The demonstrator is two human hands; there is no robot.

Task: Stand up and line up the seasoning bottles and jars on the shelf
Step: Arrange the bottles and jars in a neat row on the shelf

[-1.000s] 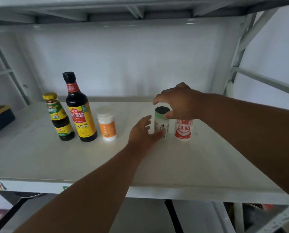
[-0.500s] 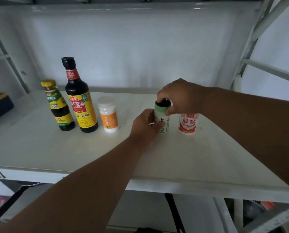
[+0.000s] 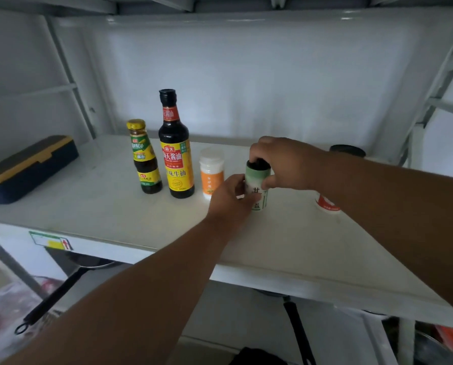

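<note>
Centrally, on the white shelf (image 3: 93,206), both hands close on the salt jar (image 3: 258,189), a green-and-white cylinder with a dark cap that stands upright. Right hand (image 3: 286,164) arches over the cap from 2 o'clock, fingers curled around the top and thumb pressed to the jar's side. Left hand (image 3: 230,200) comes in from 7 o'clock and pinches the lower body between thumb and fingers. At 9 o'clock of the salt jar, just beside the left hand, stands the orange jar (image 3: 211,173) with a white cap; farther along the same direction stand the tall soy bottle (image 3: 176,151) and the short bottle (image 3: 143,158) with a gold cap, all three upright in a row. At 3 o'clock, a red-and-white jar (image 3: 326,204) shows only in part beneath the right forearm. A dark lid (image 3: 347,150) sits at 1 o'clock near the back wall. A navy box (image 3: 27,169) with yellow trim lies at the far 9 o'clock end.
</note>
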